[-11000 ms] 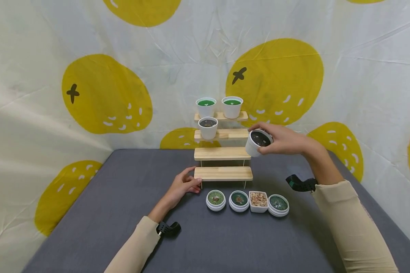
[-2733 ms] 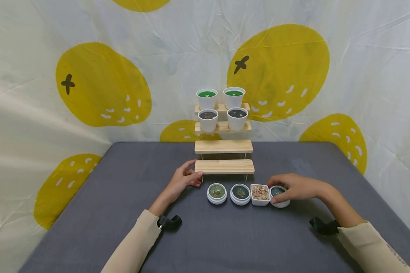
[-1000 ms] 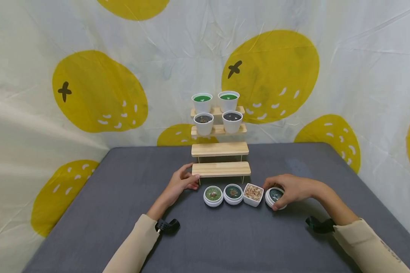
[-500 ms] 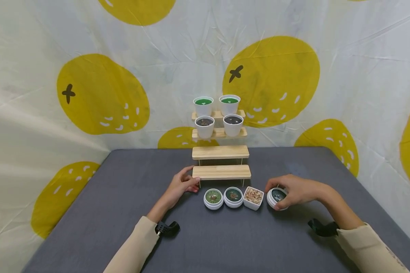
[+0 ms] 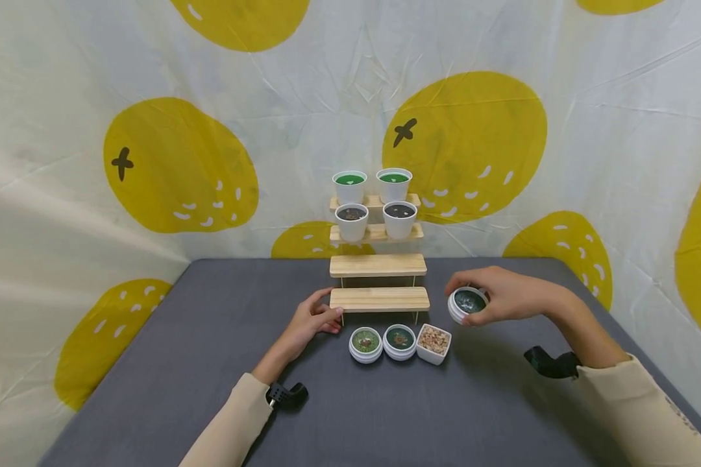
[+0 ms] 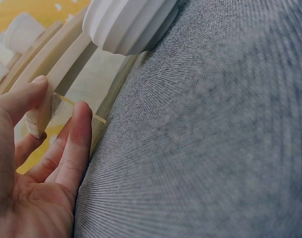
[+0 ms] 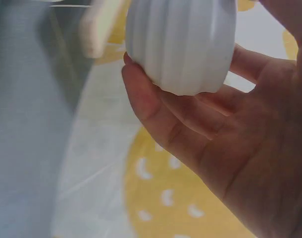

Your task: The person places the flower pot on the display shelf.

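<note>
My right hand (image 5: 511, 295) grips a small white ribbed pot (image 5: 457, 309) with a dark green filling, lifted above the table to the right of the stand. In the right wrist view its fluted side (image 7: 180, 44) rests against curled fingers. With thumb and fingers, my left hand (image 5: 306, 324) holds the left end of the lowest shelf (image 5: 380, 299) of a stepped wooden stand. The left wrist view shows thumb and fingers (image 6: 80, 124) about that shelf end and its clear leg. In front of the stand sit a green-filled pot (image 5: 365, 345), a dark green pot (image 5: 400, 342) and a square dish of tan chips (image 5: 433, 344).
Two white cups with green filling (image 5: 349, 188) stand on the top shelf. Two with dark filling (image 5: 400, 222) are one shelf below. A grey cloth (image 5: 350, 415) covers the table. Behind hangs a white curtain (image 5: 304, 130) with yellow fruit shapes.
The right hand has put a dark-filled cup on the second shelf, then taken the rightmost ribbed pot and raised it off the table. The square dish has turned. The left hand stays at the stand.
</note>
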Demonstrator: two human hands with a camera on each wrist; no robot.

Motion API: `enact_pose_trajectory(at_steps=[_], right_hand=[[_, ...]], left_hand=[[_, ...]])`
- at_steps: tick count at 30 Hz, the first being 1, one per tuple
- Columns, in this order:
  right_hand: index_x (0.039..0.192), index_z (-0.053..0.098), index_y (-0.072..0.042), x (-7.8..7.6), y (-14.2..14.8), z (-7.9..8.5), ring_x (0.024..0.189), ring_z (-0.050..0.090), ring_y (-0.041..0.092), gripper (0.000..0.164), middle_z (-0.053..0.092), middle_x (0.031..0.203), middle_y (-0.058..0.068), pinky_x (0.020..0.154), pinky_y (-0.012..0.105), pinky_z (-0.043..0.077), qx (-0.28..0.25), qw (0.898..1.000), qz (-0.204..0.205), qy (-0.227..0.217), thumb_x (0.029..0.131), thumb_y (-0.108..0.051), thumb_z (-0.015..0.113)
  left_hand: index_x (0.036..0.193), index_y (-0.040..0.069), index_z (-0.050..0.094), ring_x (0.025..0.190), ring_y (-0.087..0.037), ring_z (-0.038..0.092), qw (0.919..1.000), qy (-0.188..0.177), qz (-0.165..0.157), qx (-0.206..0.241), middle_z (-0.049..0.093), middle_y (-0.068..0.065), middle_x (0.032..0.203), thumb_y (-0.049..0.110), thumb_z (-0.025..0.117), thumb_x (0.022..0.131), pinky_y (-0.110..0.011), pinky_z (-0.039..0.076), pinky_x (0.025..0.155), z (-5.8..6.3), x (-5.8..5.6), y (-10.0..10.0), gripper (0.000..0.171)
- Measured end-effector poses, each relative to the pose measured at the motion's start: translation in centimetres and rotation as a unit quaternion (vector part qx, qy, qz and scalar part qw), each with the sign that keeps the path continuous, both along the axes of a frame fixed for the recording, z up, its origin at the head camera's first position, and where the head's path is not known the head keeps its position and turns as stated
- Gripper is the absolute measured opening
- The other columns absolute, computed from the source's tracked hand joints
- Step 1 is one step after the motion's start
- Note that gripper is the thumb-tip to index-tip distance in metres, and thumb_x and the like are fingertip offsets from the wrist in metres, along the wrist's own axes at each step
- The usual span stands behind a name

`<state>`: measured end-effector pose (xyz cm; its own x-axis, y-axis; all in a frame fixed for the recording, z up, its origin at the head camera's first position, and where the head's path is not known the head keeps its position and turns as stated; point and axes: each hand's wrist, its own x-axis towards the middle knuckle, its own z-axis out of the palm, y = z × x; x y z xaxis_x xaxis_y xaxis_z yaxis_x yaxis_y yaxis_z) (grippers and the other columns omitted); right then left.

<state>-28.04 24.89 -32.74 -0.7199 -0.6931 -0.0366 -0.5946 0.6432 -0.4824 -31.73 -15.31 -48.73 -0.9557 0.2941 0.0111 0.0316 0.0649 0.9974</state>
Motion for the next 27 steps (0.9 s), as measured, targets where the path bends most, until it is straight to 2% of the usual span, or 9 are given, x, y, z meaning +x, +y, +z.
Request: enact_pose_trajectory(at_steps=[7, 10, 15, 18, 23, 27], right_hand=[[0.13, 0.062, -0.021, -1.0, -2.6, 4.3, 0.101, 0.06, 0.015, 0.048, 0.067, 0.12, -0.004, 0.085, 0.033, 0.056, 0.011, 0.999, 0.0, 0.035, 0.088, -0.035, 0.082], [0.129, 0.062, -0.018, -1.9, -3.6, 5.3, 0.099, 0.06, 0.016, 0.047, 0.067, 0.116, -0.002, 0.084, 0.035, 0.055, -0.006, 0.999, 0.013, 0.052, 0.088, -0.029, 0.082], [0.128, 0.062, -0.016, -3.9, -5.6, 5.7, 0.097, 0.059, 0.018, 0.045, 0.067, 0.114, 0.001, 0.084, 0.037, 0.054, -0.019, 0.997, 0.025, 0.076, 0.087, -0.022, 0.082], [0.13, 0.064, -0.016, -5.0, -6.9, 5.9, 0.1, 0.059, 0.019, 0.046, 0.068, 0.122, 0.003, 0.085, 0.037, 0.053, -0.016, 0.996, 0.032, 0.087, 0.088, -0.022, 0.081], [0.135, 0.063, -0.018, -6.0, -9.3, 6.2, 0.1, 0.058, 0.022, 0.05, 0.066, 0.13, 0.004, 0.086, 0.041, 0.053, -0.002, 0.996, 0.047, 0.078, 0.089, -0.025, 0.08], [0.137, 0.058, -0.011, -6.6, -11.2, 6.1, 0.114, 0.062, 0.025, 0.058, 0.067, 0.134, 0.009, 0.098, 0.045, 0.055, 0.003, 0.997, 0.041, 0.067, 0.087, -0.027, 0.082]], left_hand=[[0.16, 0.012, 0.036, 0.081, -0.018, 0.073, 1.0, -0.003, -0.001, 0.003, 0.07, -0.012, 0.099, 0.025, 0.074, 0.098, -0.033, 0.065, 0.075, 0.2, 0.0, -0.1, 0.074], [0.16, 0.011, 0.035, 0.081, -0.018, 0.073, 1.0, -0.001, -0.003, 0.0, 0.07, -0.013, 0.099, 0.026, 0.074, 0.098, -0.033, 0.065, 0.075, 0.1, 0.0, 0.0, 0.075], [0.159, 0.011, 0.036, 0.081, -0.019, 0.073, 1.0, -0.001, 0.001, 0.0, 0.07, -0.013, 0.099, 0.026, 0.074, 0.097, -0.033, 0.065, 0.074, 0.0, -0.1, 0.0, 0.074], [0.159, 0.012, 0.037, 0.081, -0.018, 0.073, 1.0, -0.004, 0.004, -0.001, 0.07, -0.012, 0.098, 0.026, 0.074, 0.097, -0.033, 0.065, 0.075, 0.0, -0.1, 0.0, 0.073], [0.158, 0.014, 0.039, 0.081, -0.019, 0.073, 1.0, -0.005, 0.004, 0.001, 0.07, -0.011, 0.097, 0.025, 0.075, 0.097, -0.033, 0.065, 0.075, 0.1, 0.1, 0.0, 0.071], [0.158, 0.012, 0.037, 0.08, -0.019, 0.073, 1.0, -0.004, 0.001, 0.003, 0.07, -0.01, 0.096, 0.025, 0.075, 0.097, -0.033, 0.065, 0.074, 0.1, 0.1, 0.1, 0.073]])
